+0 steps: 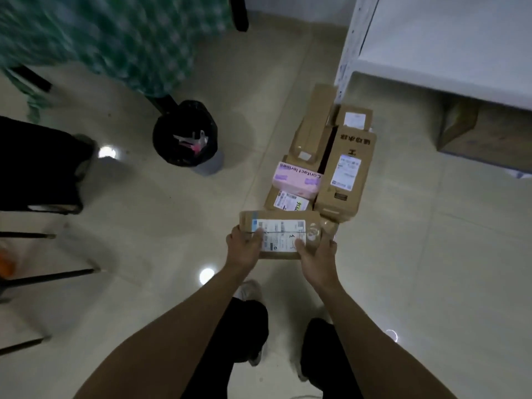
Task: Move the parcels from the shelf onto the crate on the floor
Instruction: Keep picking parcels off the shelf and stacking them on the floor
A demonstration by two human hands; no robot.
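I hold a brown cardboard parcel (pixel 280 233) with a white shipping label in both hands, just in front of a pile of parcels on the floor. My left hand (pixel 244 249) grips its left end and my right hand (pixel 315 259) grips its right end. The pile holds a pink box marked "Contact lenses" (pixel 296 178), a tall brown box with a label (pixel 344 174), a long brown box (pixel 312 128) and a small labelled box (pixel 289 201). The crate beneath them is hidden. The white shelf (pixel 431 47) stands at the upper right.
A black bin (pixel 185 133) with a liner stands on the tiled floor to the left of the pile. A table with a green checked cloth (pixel 115 38) is at the upper left. A cardboard box (pixel 486 136) sits under the shelf. Chair legs (pixel 49 276) show at the left edge.
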